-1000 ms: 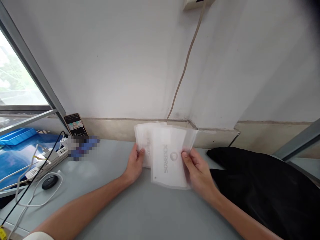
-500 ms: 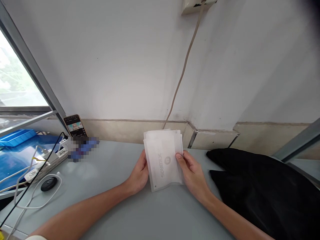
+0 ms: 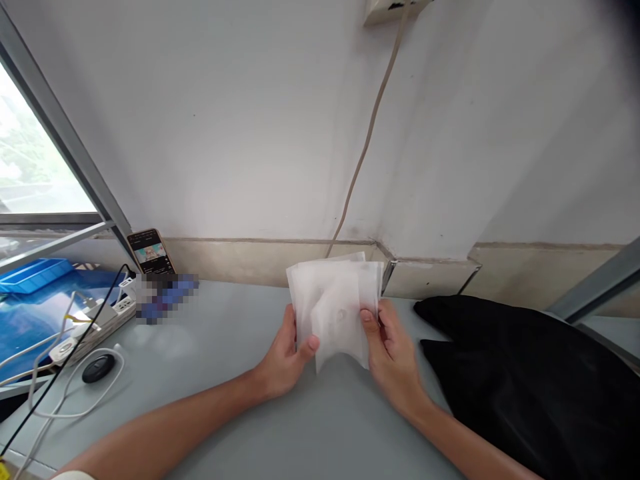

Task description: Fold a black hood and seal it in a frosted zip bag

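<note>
Several thin, whitish translucent bags (image 3: 335, 300) form a loose stack between my two hands, raised over the grey table. My left hand (image 3: 285, 357) grips the stack's left edge, its thumb lying on the front. On the right side, my right hand (image 3: 393, 353) pinches the bags between thumb and fingers. The top bag is bowed and creased, and its left edge stands away from the layers behind. Any print on it is too faint to read.
A black cloth (image 3: 530, 387) lies at the right of the grey table (image 3: 310, 440). To the left are a phone (image 3: 150, 252), a power strip (image 3: 95, 333) with cables, a black oval object (image 3: 99, 368) and a blue tray (image 3: 35, 275). A beige cord (image 3: 373, 127) runs down the wall.
The stack has fanned out wider to the right, and the front bag has buckled. My left thumb has come round onto the front. The printed lettering is no longer legible.
</note>
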`<state>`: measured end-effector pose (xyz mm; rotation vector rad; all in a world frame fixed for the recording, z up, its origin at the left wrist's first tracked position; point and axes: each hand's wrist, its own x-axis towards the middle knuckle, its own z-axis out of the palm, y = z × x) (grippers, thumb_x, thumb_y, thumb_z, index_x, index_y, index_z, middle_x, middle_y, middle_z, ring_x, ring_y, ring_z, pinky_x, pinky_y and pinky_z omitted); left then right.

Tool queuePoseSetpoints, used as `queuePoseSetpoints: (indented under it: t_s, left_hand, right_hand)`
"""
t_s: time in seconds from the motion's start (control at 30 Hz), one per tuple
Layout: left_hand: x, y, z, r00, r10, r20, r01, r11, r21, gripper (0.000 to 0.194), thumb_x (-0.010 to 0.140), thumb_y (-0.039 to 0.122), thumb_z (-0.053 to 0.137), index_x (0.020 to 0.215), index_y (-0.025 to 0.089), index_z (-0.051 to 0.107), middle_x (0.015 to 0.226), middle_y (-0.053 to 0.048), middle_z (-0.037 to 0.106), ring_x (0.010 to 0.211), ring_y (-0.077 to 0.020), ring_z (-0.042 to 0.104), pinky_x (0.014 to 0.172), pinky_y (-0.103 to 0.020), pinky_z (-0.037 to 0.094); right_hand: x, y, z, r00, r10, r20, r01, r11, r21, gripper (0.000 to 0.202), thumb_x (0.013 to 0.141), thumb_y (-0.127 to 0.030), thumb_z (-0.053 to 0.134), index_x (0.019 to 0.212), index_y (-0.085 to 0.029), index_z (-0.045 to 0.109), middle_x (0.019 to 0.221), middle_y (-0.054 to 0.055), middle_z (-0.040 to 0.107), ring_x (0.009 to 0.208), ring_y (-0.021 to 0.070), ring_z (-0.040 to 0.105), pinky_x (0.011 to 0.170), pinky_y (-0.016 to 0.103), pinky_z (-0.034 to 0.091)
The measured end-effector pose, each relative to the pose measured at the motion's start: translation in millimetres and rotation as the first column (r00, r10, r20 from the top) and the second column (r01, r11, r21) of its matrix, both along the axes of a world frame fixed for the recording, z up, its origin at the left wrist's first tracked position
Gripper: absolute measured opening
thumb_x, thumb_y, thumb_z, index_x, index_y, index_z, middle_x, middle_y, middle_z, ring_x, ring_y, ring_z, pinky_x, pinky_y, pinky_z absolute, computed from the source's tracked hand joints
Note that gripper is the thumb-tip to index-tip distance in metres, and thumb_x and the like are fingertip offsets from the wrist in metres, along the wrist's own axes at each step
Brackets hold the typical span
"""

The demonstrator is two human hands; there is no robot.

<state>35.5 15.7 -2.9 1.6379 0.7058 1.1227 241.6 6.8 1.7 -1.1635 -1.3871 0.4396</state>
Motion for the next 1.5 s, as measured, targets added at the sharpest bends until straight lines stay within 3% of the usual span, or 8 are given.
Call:
queuePoseSetpoints:
  t_s: [0.27,0.4,0.47,0.53,0.73,1.17,1.37,1.5]
  left_hand:
    - [5.7,2.0,-1.4,0.993,0.113,-0.037,-0.113,0.994,0.013,0.048,0.110,0.057,0.051,0.142,0.021,0.049,0.146,-0.015,0.059,0.136,-0.0309,0.057,0.118,-0.049,0.046]
    - [7.0,4.2,-0.3,0.970,0.241,-0.044,-0.241,0.970,-0.002,0.043,0.112,0.056,0.045,0.134,0.021,0.053,0.145,-0.015,0.061,0.136,-0.0316,0.057,0.116,-0.049,0.047]
    - [6.2,4.4,1.4,0.960,0.274,-0.050,-0.274,0.962,0.009,0.045,0.112,0.056,0.044,0.138,0.020,0.051,0.148,-0.015,0.059,0.140,-0.0318,0.054,0.118,-0.048,0.045]
    - [5.0,4.5,2.1,0.960,0.274,-0.059,-0.273,0.962,0.025,0.045,0.113,0.053,0.042,0.143,0.020,0.048,0.152,-0.015,0.056,0.146,-0.0316,0.048,0.122,-0.048,0.040]
    - [2.0,5.9,-6.6,0.964,0.237,-0.118,-0.243,0.969,-0.039,0.034,0.113,0.041,0.042,0.138,0.019,0.047,0.153,-0.016,0.054,0.147,-0.0321,0.046,0.120,-0.048,0.041]
    - [4.0,10.4,-11.7,0.965,0.254,-0.067,-0.259,0.963,-0.076,0.041,0.113,0.047,0.041,0.143,0.019,0.049,0.149,-0.016,0.057,0.151,-0.0326,0.041,0.120,-0.048,0.041]
    - [6.1,12.4,-6.8,0.971,0.240,-0.014,-0.240,0.968,-0.077,0.046,0.112,0.054,0.045,0.143,0.021,0.052,0.146,-0.013,0.060,0.140,-0.0305,0.052,0.117,-0.046,0.044]
    - [4.8,11.4,-3.9,0.971,0.238,-0.006,-0.238,0.970,-0.045,0.044,0.113,0.056,0.043,0.133,0.021,0.057,0.133,-0.012,0.065,0.121,-0.0271,0.061,0.104,-0.041,0.050]
  right_hand:
    - [-2.9,-1.5,-8.6,1.000,-0.012,-0.028,0.013,1.000,0.027,0.027,0.106,-0.052,0.051,0.118,-0.030,0.063,0.110,0.007,0.067,0.101,0.0274,0.066,0.091,0.043,0.057]
    - [-8.1,-0.2,-13.3,0.973,0.111,-0.200,-0.101,0.993,0.060,0.054,0.103,-0.047,0.063,0.150,-0.033,0.040,0.136,0.012,0.065,0.120,0.0277,0.068,0.100,0.047,0.058]
    - [-9.3,0.7,-12.1,0.950,0.173,-0.262,-0.162,0.985,0.061,0.072,0.103,-0.045,0.065,0.160,-0.034,0.024,0.137,0.013,0.068,0.124,0.0273,0.069,0.102,0.049,0.057]
    - [-8.2,2.2,-11.7,0.940,0.188,-0.285,-0.186,0.982,0.036,0.074,0.104,-0.047,0.064,0.163,-0.033,0.021,0.135,0.012,0.071,0.126,0.0271,0.069,0.105,0.049,0.056]
    - [-1.0,9.3,-24.9,0.968,0.209,-0.137,-0.227,0.965,-0.129,0.042,0.104,-0.059,0.056,0.134,-0.030,0.058,0.139,0.010,0.069,0.124,0.0301,0.067,0.102,0.045,0.057]
    - [0.2,9.2,-28.4,0.978,0.208,-0.030,-0.210,0.956,-0.205,0.043,0.105,-0.067,0.047,0.118,-0.027,0.057,0.102,0.006,0.074,0.097,0.0260,0.069,0.093,0.041,0.057]
    - [4.0,9.2,-24.0,0.982,0.187,0.009,-0.181,0.960,-0.216,0.041,0.105,-0.066,0.047,0.111,-0.028,0.061,0.084,0.002,0.071,0.086,0.0257,0.068,0.087,0.040,0.056]
    - [5.8,10.8,-22.6,0.984,0.180,0.010,-0.174,0.964,-0.201,0.040,0.105,-0.064,0.048,0.112,-0.028,0.063,0.088,0.004,0.073,0.086,0.0267,0.068,0.086,0.041,0.057]
